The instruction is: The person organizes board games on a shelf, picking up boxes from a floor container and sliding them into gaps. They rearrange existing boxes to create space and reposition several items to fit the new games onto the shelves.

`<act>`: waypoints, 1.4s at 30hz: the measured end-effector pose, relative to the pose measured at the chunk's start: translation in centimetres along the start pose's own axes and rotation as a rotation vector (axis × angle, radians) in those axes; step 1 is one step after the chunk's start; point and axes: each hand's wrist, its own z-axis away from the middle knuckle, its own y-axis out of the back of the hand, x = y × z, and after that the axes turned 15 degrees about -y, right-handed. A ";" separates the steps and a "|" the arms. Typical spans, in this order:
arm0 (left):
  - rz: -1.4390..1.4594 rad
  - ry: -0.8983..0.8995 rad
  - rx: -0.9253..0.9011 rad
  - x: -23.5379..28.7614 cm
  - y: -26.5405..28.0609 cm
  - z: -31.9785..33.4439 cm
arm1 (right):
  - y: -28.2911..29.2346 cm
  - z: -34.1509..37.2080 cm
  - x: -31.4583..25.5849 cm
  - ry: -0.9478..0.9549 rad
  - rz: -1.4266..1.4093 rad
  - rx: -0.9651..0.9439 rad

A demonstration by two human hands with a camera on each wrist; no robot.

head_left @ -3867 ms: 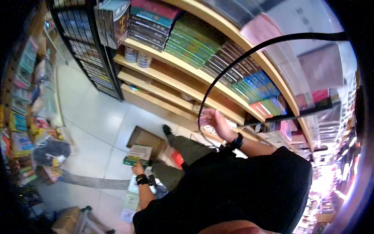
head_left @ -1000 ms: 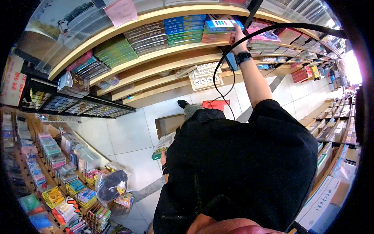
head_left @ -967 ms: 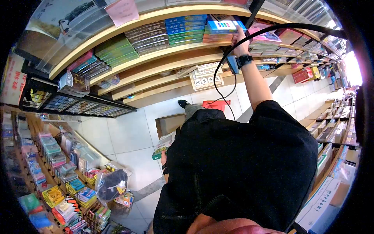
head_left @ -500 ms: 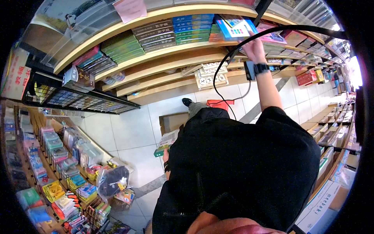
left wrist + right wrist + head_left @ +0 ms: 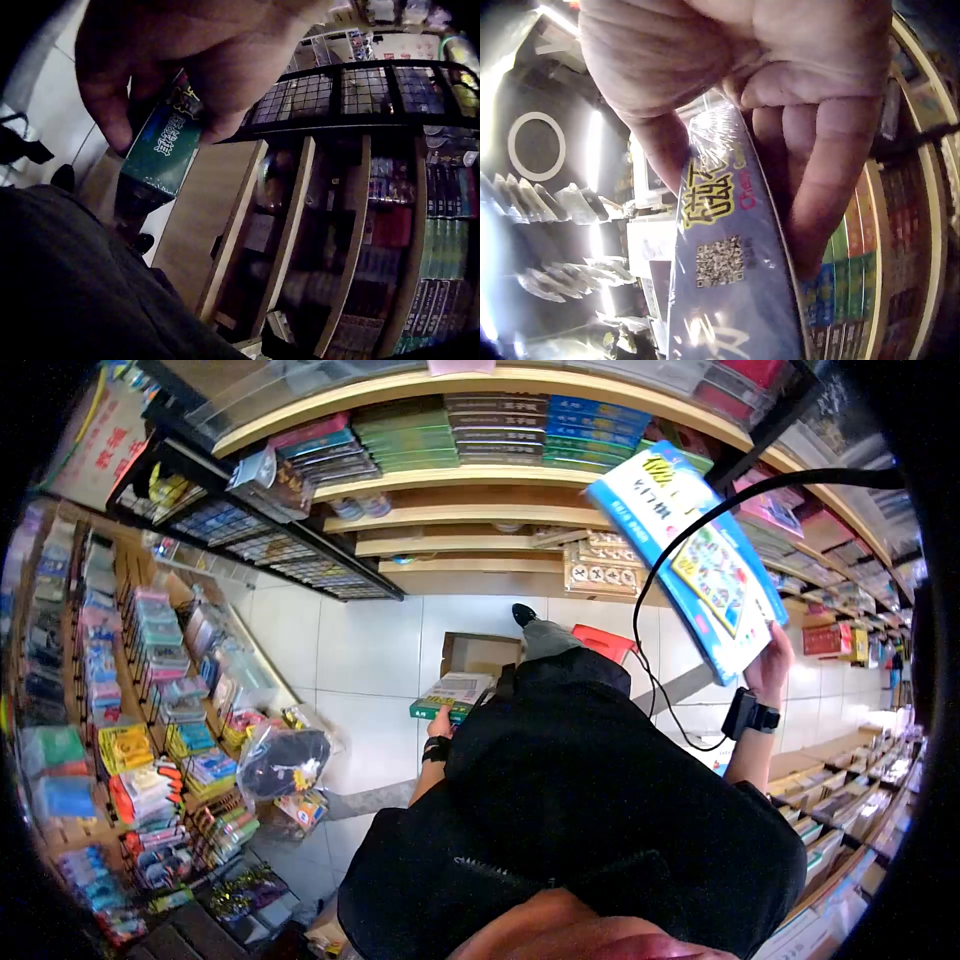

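Note:
In the head view the right hand (image 5: 770,662) grips the lower right corner of a large blue and white box (image 5: 690,565) with yellow lettering, tilted in front of the shelves. The right wrist view shows thumb and fingers of that hand (image 5: 735,97) on opposite faces of the wrapped box (image 5: 731,262), its narrow side with a QR code facing the camera. Low beside the legs, the left hand (image 5: 440,726) holds a green and white box (image 5: 455,695). Seen from the left wrist, the left hand (image 5: 180,67) pinches the green box (image 5: 161,154) between thumb and fingers.
Wooden shelves (image 5: 470,478) hold stacked boxes. A black cable loops across the right side. An open cardboard box (image 5: 480,653) and a red stool (image 5: 603,643) stand on the tiled floor (image 5: 365,650). Racks of small goods stand at the left.
The right hand has drawn the blue and white box off the shelf stack, rightward and down toward the body, turning its large face into view. The left hand still holds the green box.

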 end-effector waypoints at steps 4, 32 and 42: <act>0.132 0.055 0.076 2.0 -1.5 2.2 | -3.3 -6.9 5.3 -0.111 0.021 -0.047; 0.445 0.272 0.513 -0.1 0.7 8.8 | -26.7 -13.8 23.0 -0.501 -0.112 -0.460; 0.540 0.186 0.509 1.6 -0.2 10.6 | -33.3 -18.8 26.0 -0.455 -0.240 -0.501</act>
